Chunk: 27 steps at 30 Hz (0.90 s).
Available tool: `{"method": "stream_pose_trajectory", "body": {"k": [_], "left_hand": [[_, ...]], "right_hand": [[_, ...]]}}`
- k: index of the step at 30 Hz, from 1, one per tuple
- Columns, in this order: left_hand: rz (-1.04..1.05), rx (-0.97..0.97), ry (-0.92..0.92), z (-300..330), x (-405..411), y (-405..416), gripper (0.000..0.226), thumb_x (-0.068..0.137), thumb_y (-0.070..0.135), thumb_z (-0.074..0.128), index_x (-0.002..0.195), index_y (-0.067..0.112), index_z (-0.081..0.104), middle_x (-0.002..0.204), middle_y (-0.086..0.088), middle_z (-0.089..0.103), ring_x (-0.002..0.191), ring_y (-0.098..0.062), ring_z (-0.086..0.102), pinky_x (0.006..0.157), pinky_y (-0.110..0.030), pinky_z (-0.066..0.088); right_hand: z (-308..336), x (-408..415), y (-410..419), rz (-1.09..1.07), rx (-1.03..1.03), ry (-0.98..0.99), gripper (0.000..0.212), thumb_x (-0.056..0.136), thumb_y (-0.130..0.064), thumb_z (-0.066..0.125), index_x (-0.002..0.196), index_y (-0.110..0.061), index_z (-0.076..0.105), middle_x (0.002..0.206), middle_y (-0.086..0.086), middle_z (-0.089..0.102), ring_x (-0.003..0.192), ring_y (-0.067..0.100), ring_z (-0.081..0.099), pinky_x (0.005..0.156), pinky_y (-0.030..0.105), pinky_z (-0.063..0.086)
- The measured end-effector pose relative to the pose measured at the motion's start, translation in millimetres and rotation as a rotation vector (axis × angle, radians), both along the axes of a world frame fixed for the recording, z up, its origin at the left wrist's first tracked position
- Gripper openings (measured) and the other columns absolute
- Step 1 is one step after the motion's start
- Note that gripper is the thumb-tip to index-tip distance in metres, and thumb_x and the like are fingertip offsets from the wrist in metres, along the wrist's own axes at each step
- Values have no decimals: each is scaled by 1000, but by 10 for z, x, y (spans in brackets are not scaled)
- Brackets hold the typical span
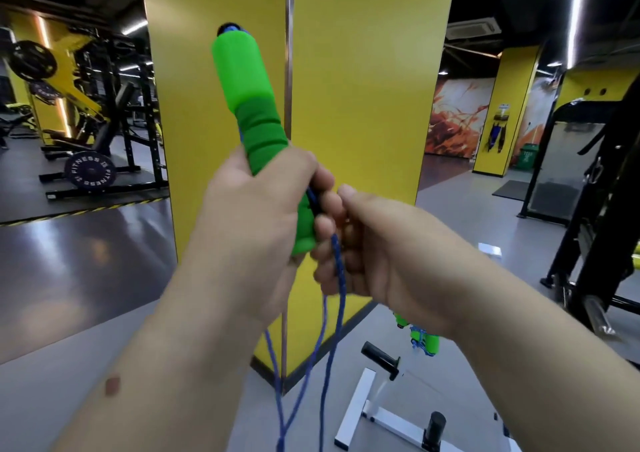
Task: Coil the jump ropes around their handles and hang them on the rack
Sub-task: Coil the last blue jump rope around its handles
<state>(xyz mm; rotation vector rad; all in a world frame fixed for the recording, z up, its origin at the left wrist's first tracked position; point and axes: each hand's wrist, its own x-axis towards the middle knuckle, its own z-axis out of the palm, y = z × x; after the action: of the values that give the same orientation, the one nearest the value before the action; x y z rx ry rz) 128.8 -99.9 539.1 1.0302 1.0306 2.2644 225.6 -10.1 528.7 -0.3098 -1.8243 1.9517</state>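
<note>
Two bare forearms reach up from the lower edge, meeting before a tall yellow square pillar (363,105). Left hand (256,216): fingers and thumb curled firmly round the lower part of the bright green foam jump-rope handles (249,105), which appear to be two held together and stand nearly upright, tilted slightly left, a blue end cap showing at the top. Holding them as one upright post plausibly gives a steady core for winding. Right hand (374,244): fingers curled, pinching the blue braided cord (337,261) just beside the handles' lower end, placed to feed the cord round them. Below the hands the cord hangs in long slack strands past the bottom edge, so no turns appear on the handles yet and coiling is judged barely begun. On the grey floor near the pillar's base, partly hidden by the right forearm, a second green-handled jump rope (424,341) hangs or rests by a white metal floor rack with black upright pegs (367,403), the likely hanging place. Black and yellow gym machines (86,112) stand well apart at left.
</note>
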Motion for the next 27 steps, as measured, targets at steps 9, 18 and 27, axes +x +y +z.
{"method": "stream_pose_trajectory", "body": {"k": [9,18,27], "left_hand": [[-60,-95,-44,-269,132,-20,4,101,22,56,100,19,60,75,5,72,63,-17,71,42,-21,40],[-2,-22,50,-125,146,-29,33,86,11,66,58,29,66,63,-4,62,52,-18,54,39,-23,39],[-53,-90,-8,-206,-26,-6,15,102,18,56,112,8,59,76,0,72,66,-18,73,45,-26,43]], "right_hand": [[307,26,-56,-165,292,248,25,105,-23,45,93,-11,63,64,1,56,54,16,48,50,29,43],[158,-44,32,-114,88,105,37,105,-33,44,80,-16,65,59,-2,59,50,14,54,59,33,45],[202,146,-90,-172,299,148,28,104,-20,47,89,-10,68,68,4,67,58,17,58,60,33,55]]}}
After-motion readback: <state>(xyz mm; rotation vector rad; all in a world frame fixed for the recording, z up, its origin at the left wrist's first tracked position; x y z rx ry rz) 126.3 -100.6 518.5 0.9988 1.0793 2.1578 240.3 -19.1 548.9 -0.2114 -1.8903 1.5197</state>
